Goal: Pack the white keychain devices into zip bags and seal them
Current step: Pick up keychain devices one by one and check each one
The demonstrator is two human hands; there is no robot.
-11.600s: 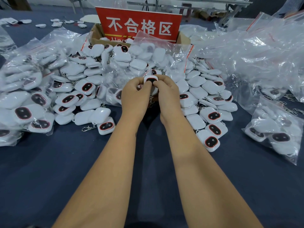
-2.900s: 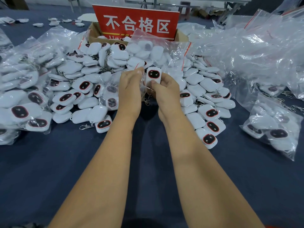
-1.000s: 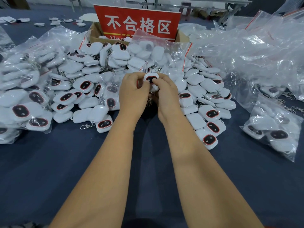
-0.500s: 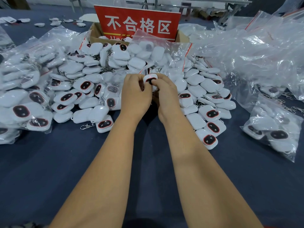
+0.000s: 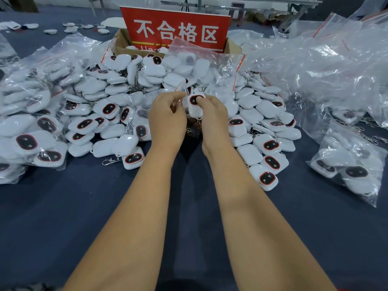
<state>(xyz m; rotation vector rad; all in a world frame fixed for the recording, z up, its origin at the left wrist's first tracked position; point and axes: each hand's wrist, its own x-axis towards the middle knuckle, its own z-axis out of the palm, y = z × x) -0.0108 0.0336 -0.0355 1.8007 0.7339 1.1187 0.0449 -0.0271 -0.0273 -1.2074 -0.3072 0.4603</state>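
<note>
The right hand [image 5: 212, 111] is pinching a small white plastic keychain device [image 5: 194, 106] with its thumb on top. The left hand [image 5: 168, 114] is pinching the edge of a clear thin zip bag [image 5: 181, 89], just left of the device.

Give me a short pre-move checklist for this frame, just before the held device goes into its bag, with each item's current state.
1. Device secured: ok. The right hand grips the white keychain device, dark face toward the camera.
2. Bag in hand: ok. The left hand pinches a small zip bag at its red-striped edge.
3. Bag mouth open: cannot tell; the film is clear and crumpled.
4. Device aligned with the mouth: cannot tell; it sits right beside the bag edge.
5. Keychain clip free of snags: cannot tell; it hangs below, partly hidden between the hands.
6. More stock available: ok. The loose device pile lies on the blue table.
</note>
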